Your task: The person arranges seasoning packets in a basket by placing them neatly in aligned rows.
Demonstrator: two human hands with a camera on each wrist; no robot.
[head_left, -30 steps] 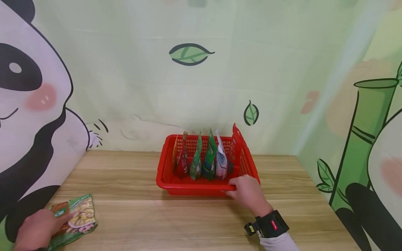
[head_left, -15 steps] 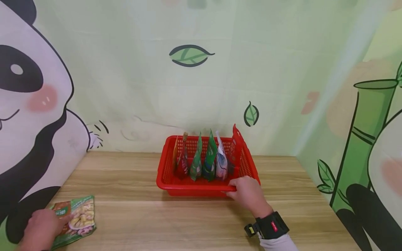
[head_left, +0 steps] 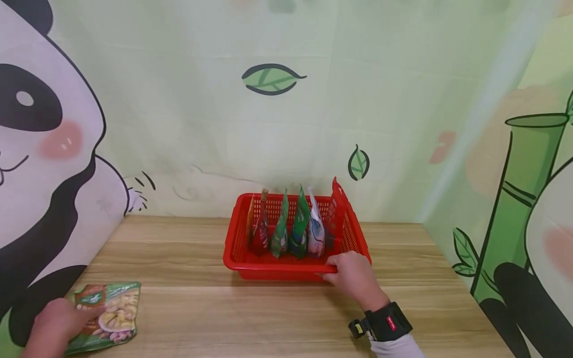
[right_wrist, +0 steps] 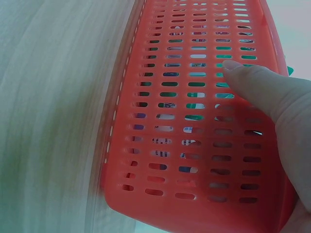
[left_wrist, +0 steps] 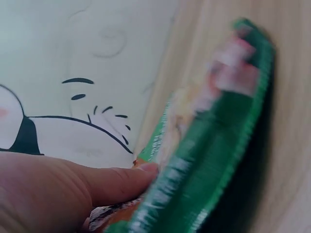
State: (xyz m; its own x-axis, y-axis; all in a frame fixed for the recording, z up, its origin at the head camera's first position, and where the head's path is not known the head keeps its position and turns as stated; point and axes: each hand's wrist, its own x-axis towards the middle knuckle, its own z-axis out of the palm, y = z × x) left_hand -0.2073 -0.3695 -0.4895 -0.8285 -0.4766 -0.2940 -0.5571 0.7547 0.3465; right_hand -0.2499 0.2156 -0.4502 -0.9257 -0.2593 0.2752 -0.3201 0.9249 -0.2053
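Note:
In the head view, my left hand (head_left: 60, 320) holds a green food packet (head_left: 118, 311) at the lower left, thumb on its printed front and the other fingers hidden behind. The left wrist view shows this packet (left_wrist: 194, 160) tilted, one edge raised over the wood, the thumb pressing on it. My right hand (head_left: 353, 278) grips the near rim of a red plastic basket (head_left: 277, 272) toward its right corner. From the right wrist, the thumb lies against the slotted outer wall (right_wrist: 194, 141). Several packets stand upright in a row inside, among them a green one (head_left: 299, 228).
At the right end of the row stands a tall red packet (head_left: 335, 214); a pale one (head_left: 316, 233) is beside it. The wooden table (head_left: 201, 318) meets a wall printed with pandas and bamboo (head_left: 179, 124) right behind the basket.
The green packet in my left hand has turned slightly clockwise, its upper edge now more level. My right hand and the basket have stayed in place.

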